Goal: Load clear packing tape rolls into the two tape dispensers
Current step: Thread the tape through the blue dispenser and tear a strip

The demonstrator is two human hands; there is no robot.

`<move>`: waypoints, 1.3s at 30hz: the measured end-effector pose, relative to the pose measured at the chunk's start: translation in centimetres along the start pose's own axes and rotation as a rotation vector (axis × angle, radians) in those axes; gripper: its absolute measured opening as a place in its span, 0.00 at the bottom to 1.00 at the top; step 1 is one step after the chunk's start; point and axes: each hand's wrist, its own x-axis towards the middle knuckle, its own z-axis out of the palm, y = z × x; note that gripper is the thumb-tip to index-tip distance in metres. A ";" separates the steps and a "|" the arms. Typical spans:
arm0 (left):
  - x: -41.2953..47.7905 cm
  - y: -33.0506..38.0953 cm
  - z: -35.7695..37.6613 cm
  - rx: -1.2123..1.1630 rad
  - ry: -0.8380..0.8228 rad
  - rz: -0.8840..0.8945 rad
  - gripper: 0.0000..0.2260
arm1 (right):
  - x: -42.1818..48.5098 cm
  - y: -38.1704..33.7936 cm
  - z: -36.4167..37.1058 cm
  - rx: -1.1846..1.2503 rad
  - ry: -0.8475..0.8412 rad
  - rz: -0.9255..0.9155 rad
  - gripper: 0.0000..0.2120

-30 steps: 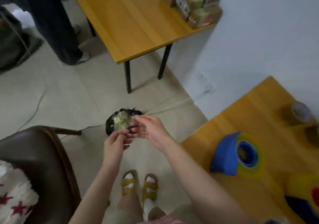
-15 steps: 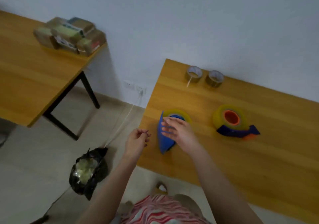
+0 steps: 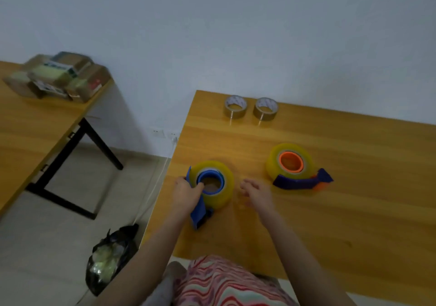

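While L hand [image 3: 186,193] is gripping blue dispenser [image 3: 198,209], R hand [image 3: 256,191] is hovering just beside, fingers loosely curled, empty.

Wavy stripes on the garment [image 3: 226,284] at the bottom edge: pink, red, white, a bit of teal. The left hand [image 3: 186,193] and right hand [image 3: 256,191] are both bare — forearms too.

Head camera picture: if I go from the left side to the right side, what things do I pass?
Stack of wrapped packs on the other table → black bag on the floor → blue tape dispenser → right hand → orange-cored tape dispenser.
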 end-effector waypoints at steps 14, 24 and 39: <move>2.1 1.4 0.6 0.293 0.035 0.016 0.18 | 1.9 0.3 2.7 -0.085 -0.007 -0.152 0.23; 3.5 2.5 2.6 -0.064 -0.029 0.016 0.19 | 0.3 -4.0 -0.7 -0.404 -0.057 -0.770 0.22; 0.5 0.8 -1.3 0.181 0.016 0.501 0.34 | 0.0 -4.3 -0.1 -0.493 -0.303 -0.787 0.30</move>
